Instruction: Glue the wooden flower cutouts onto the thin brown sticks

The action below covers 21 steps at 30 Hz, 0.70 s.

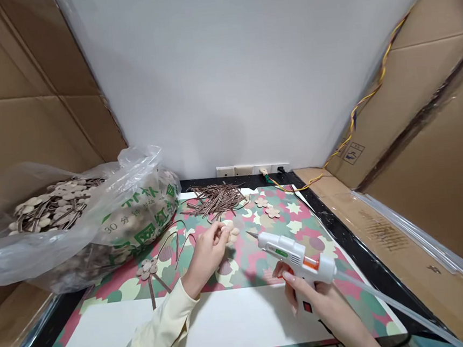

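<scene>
My right hand [313, 293] grips a white hot-glue gun [293, 253], its nozzle pointing left toward my other hand, a clear glue stick [393, 305] trailing out behind it. My left hand [208, 251] is closed in a pinch on a small wooden flower piece [232, 233] over the patterned mat [263, 257]. A finished flower with a brown stem [148, 270] lies left of that hand.
A large plastic bag [77, 219] full of wooden flower pieces sits at the left. A pile of brown sticks [217, 199] and two loose flowers [267, 207] lie at the back. Cardboard walls flank both sides; a yellow cable [365, 99] runs to wall sockets [251, 169].
</scene>
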{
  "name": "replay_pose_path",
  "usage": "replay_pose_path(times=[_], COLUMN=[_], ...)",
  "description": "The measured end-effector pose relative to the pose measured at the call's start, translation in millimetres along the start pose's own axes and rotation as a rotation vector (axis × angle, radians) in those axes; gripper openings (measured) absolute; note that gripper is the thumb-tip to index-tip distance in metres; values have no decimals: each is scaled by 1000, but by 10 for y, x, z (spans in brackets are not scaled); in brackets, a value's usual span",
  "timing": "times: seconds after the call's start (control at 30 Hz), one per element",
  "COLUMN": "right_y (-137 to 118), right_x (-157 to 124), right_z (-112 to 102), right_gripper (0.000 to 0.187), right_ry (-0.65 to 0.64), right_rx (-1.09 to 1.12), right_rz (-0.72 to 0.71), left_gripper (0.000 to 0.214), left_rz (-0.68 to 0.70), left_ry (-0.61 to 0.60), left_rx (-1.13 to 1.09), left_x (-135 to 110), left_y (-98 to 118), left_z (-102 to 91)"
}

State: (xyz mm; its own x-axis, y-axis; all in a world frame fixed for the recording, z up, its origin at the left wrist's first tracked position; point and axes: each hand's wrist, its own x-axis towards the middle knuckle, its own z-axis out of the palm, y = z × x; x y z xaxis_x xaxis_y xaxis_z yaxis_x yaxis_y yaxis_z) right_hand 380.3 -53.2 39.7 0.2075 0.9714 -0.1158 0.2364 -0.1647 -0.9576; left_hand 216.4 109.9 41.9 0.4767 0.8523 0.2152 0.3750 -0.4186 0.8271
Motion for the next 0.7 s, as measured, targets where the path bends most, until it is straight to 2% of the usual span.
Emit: replay_pose_path(times=[0.17,0.3,0.7], right_y=[20,30,107], right_x=[31,34,46], right_z=[101,120,155], right_gripper=[37,36,37], right_ry=[28,-4,25], right_rx=[-93,-107,-160], right_rz=[70,91,113], left_gripper=[28,30,32], left_rz=[-94,-126,-145], left_ry=[-47,-104,2], left_rx=[-141,-241,-217], left_x=[2,-21,-63], left_y=[-55,-41,-57], left_z=[-22,-28,65])
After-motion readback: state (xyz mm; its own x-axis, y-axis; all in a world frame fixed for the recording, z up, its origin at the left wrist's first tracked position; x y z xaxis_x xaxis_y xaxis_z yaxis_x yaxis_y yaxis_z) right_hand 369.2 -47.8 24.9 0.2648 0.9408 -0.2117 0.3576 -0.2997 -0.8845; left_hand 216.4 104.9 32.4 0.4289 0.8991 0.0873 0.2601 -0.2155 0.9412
